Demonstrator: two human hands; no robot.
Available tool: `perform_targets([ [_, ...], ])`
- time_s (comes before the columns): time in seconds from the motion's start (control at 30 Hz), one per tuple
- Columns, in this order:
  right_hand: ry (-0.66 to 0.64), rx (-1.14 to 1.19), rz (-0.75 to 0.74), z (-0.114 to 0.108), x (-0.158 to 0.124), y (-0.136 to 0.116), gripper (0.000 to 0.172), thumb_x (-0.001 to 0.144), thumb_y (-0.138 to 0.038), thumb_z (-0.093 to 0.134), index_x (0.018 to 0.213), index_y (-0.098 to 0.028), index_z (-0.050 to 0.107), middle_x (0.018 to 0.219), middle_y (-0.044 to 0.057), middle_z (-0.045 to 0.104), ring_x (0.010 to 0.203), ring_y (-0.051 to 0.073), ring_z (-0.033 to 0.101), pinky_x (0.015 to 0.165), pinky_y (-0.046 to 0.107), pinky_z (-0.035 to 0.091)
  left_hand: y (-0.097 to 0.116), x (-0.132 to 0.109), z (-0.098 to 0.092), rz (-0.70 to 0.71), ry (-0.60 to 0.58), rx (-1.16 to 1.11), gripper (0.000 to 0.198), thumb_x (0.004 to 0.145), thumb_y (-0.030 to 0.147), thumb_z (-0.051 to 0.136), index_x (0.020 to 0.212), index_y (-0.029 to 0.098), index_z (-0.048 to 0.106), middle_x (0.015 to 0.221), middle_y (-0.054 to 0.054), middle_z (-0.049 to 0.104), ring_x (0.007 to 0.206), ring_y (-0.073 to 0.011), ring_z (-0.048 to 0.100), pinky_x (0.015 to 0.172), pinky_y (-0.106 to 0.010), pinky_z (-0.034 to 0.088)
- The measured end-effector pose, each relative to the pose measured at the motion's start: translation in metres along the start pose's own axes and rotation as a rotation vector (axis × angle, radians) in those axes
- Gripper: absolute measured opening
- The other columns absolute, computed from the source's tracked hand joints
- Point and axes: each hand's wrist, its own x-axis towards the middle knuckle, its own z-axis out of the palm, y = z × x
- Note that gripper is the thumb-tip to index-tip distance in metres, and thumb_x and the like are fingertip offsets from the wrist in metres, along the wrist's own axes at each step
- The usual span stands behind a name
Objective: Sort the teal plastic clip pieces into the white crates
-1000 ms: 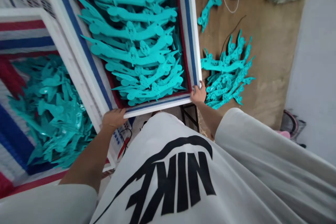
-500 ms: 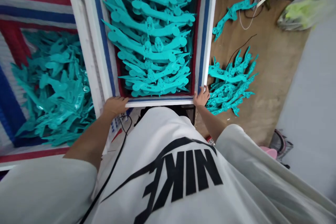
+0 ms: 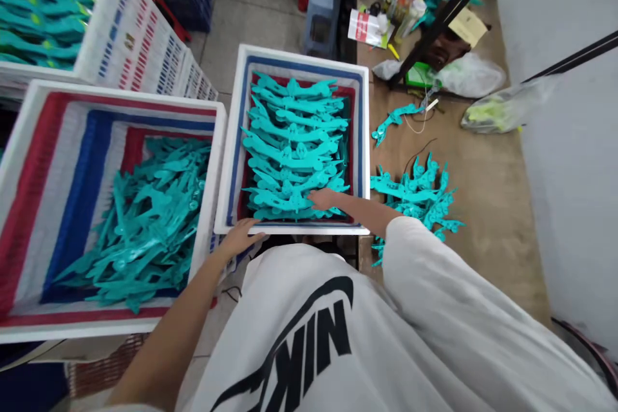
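A white crate [image 3: 365,141] with a striped lining stands before me, filled with stacked rows of long, curved turquoise plastic parts [image 3: 309,158]. At its near left corner, my left hand [image 3: 239,238] has its fingers over the rim and the thumb outside. My right hand [image 3: 322,198] reaches across the right rim into the crate. Its fingers are bunched together on a part in the near rows; the fingertips are partly hidden.
Left of it, a larger lined crate [image 3: 219,141] holds a loose heap of similar parts. More parts [image 3: 420,196] lie on the wooden table [image 3: 487,206] at right. A grey stool [image 3: 322,16] stands behind, and a stacked white crate [image 3: 145,38] at upper left.
My right hand has left the crate's near right corner and moved inside onto the parts. My left hand stays at the near left corner. The view has widened towards the back.
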Motion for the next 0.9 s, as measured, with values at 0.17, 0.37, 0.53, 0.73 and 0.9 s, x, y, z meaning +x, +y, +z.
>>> perform_targets([
  [0.17,0.158,0.794,-0.164,-0.027,-0.039,-0.04,0.063,0.113,-0.075,0.054,0.123,-0.021,0.083,0.118,0.011,0.089,0.105,0.028,0.081,0.1,0.042,0.07,0.063,-0.044,0.024,0.114,0.07,-0.678,0.092,0.094,0.081,0.073,0.163,0.022,0.063,0.157,-0.023,0.075,0.145,-0.0416,0.074,0.121,-0.058,0.062],
  [0.37,0.403,1.422,-0.183,-0.015,-0.035,-0.16,0.1,0.089,-0.1,0.073,0.162,-0.033,0.07,0.152,0.009,0.081,0.133,0.032,0.079,0.11,0.046,0.07,0.129,-0.032,0.003,0.273,0.323,-0.999,0.112,0.082,0.05,0.1,0.176,0.03,0.043,0.172,-0.022,0.06,0.154,-0.0419,0.066,0.121,-0.057,0.062],
  [0.53,0.388,1.342,-0.232,0.007,-0.018,-0.196,0.127,0.077,-0.108,0.076,0.179,-0.034,0.056,0.188,0.011,0.05,0.169,0.038,0.054,0.135,0.056,0.054,0.086,-0.022,-0.02,0.218,0.485,-0.91,0.087,0.086,0.048,0.099,0.157,0.023,0.056,0.152,-0.021,0.069,0.146,-0.0421,0.068,0.126,-0.062,0.055],
  [0.73,0.398,1.283,-0.256,0.028,-0.004,-0.214,0.134,0.063,-0.089,0.103,0.177,-0.035,0.059,0.18,0.009,0.06,0.169,0.037,0.054,0.14,0.054,0.048,0.062,-0.035,-0.033,0.203,0.677,-0.807,0.086,0.099,0.045,0.084,0.172,0.019,0.046,0.159,-0.025,0.056,0.158,-0.0439,0.054,0.139,-0.067,0.04],
  [0.9,0.518,1.186,-0.159,0.02,0.005,-0.22,0.107,0.07,-0.095,0.094,0.155,-0.032,0.081,0.159,0.011,0.078,0.162,0.041,0.062,0.141,0.061,0.047,0.051,-0.046,-0.042,0.275,0.684,-0.897,0.098,0.09,0.037,0.089,0.175,0.028,0.043,0.157,-0.018,0.055,0.156,-0.0391,0.057,0.137,-0.059,0.047],
])
